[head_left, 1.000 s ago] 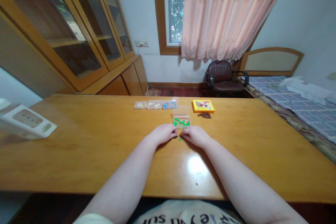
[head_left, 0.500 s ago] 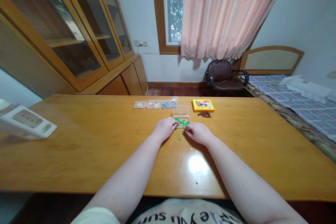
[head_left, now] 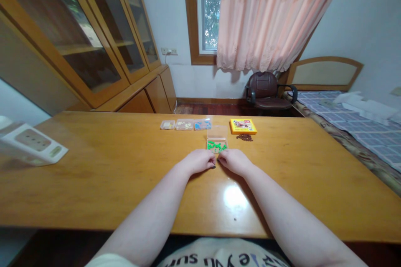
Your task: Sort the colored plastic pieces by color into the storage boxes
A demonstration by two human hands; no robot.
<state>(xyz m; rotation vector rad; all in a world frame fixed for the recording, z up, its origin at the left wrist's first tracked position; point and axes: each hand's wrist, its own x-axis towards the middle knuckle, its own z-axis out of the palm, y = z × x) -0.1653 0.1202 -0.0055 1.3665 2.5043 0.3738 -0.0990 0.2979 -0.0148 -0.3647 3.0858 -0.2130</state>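
Observation:
A small clear box (head_left: 217, 146) with its lid raised at the back holds several green pieces (head_left: 216, 144). Just in front of its left corner is my left hand (head_left: 202, 161), fingers closed and lowered to the table, with a tiny dark green piece (head_left: 214, 167) at the fingertips. My right hand (head_left: 232, 161) is close beside it, in front of the box's right corner. Its fingers are pinched at the tabletop around something too small to make out.
Three clear boxes stand behind: one with pale contents (head_left: 167, 124), one with cream pieces (head_left: 184, 124), one with blue pieces (head_left: 202, 124). A yellow box (head_left: 243, 126) and brown pieces (head_left: 244, 137) lie right. A white device (head_left: 34, 143) is far left.
My left hand has come away from the box, down toward the near green piece on the table. My right hand has shifted slightly nearer to me. The green pieces in the box show more fully.

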